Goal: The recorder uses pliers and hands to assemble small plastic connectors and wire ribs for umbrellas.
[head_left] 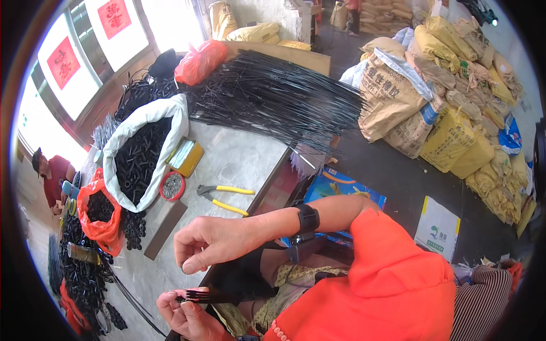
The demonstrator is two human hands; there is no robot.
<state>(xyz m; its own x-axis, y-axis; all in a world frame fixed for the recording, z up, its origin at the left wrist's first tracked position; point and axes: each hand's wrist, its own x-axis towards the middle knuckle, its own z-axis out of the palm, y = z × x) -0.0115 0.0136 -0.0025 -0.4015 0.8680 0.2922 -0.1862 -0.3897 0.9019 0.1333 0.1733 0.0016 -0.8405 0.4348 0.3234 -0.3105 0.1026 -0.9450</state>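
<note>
My left hand (185, 318) is low in the view, closed around a short bundle of thin black rods (207, 295) that sticks out to the right. Just above it, my right hand (207, 241) reaches in from the right with a black wristband (307, 219) and an orange sleeve (392, 273). Its thumb and fingers pinch a small dark piece (185, 267) right over the bundle's end. Both hands hover at the near edge of the pale worktable (239, 162), above a black cloth (242, 278) on my lap.
On the table lie yellow-handled pliers (224, 199), a round red tin (172, 186), a yellow box (186, 156), a white sack of black parts (142, 150), an orange bag (99, 213) and a big pile of long black rods (273, 96). Tan and yellow sacks (455, 113) are stacked at the right. A person in red (54, 176) sits far left.
</note>
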